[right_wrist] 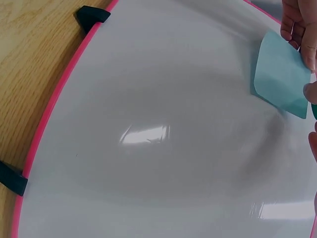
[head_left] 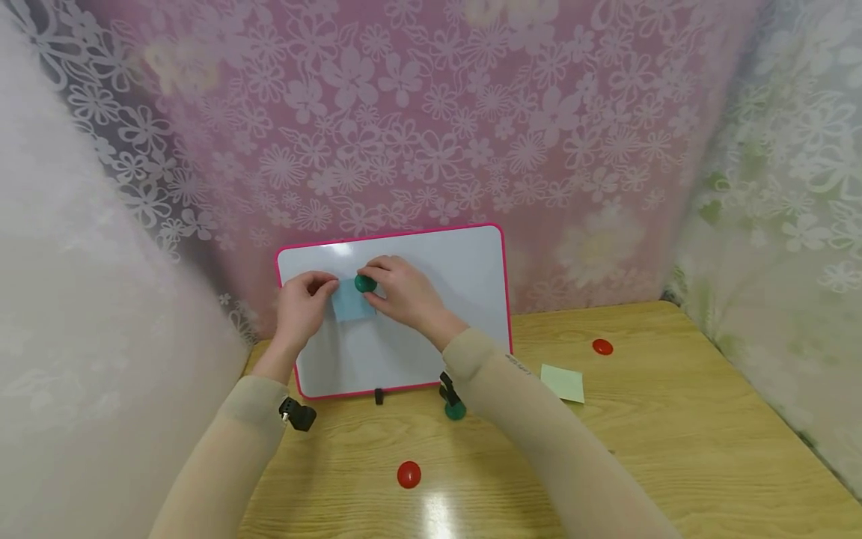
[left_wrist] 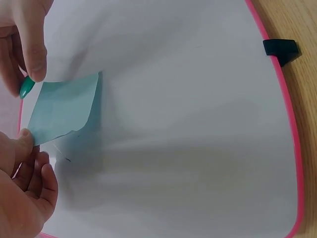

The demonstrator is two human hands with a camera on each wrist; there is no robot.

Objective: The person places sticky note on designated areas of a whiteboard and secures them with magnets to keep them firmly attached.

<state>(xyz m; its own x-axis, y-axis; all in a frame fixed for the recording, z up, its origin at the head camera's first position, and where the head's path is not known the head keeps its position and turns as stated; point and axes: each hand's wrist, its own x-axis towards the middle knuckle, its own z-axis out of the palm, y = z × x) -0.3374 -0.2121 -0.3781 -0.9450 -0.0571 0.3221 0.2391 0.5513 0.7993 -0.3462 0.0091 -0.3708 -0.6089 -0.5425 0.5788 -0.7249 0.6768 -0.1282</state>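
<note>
A whiteboard (head_left: 431, 329) with a pink frame leans upright against the flowered curtain. Against its upper left part is a light blue paper note (head_left: 349, 305), its lower edge standing off the board in the left wrist view. My left hand (head_left: 301, 307) pinches the note's upper left corner between thumb and fingers. A round green magnet (head_left: 365, 284) is gripped by my right hand (head_left: 407, 296) at the note's upper right corner. Whether the magnet touches the board cannot be told. The right wrist view shows the note (right_wrist: 282, 74) at its right edge, with the magnet mostly cut off.
On the wooden table lie a red magnet (head_left: 408, 474) at the front and another red magnet (head_left: 602, 346) at the right. A pale green note (head_left: 562, 383) lies right of the board. Another green magnet (head_left: 455, 410) sits under my right forearm. Black feet (head_left: 378, 397) support the board.
</note>
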